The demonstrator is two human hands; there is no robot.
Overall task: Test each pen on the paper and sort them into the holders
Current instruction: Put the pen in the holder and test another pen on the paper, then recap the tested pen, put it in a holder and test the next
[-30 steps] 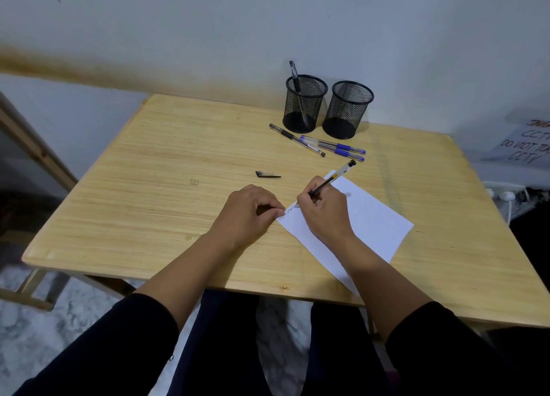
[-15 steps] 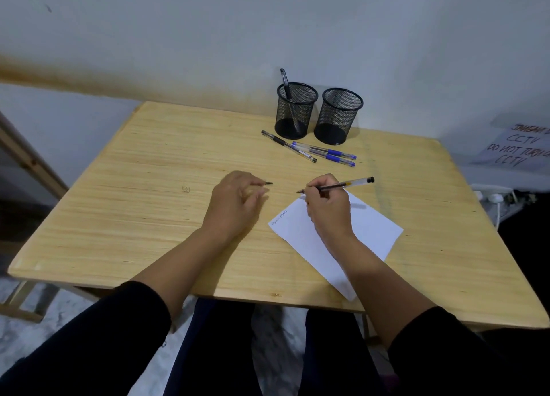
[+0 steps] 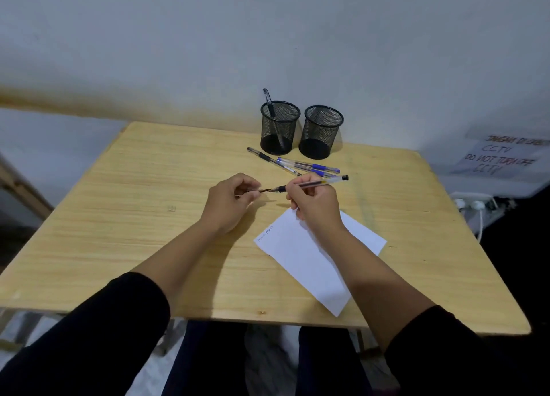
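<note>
1. Head view, centre frame: our right hand (image 3: 315,205) pinches the pen (image 3: 312,183); left hand (image 3: 229,202) pinches the cap (image 3: 263,190) at its tip.
2. Misaligned, we risk inking fingers or dropping the cap.

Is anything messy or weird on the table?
Nothing is broken or spilled. The paper lies crooked, with one corner past the table edge. Three pens lie loose by the holders. The left hand holds a cap at the pen tip.
</note>
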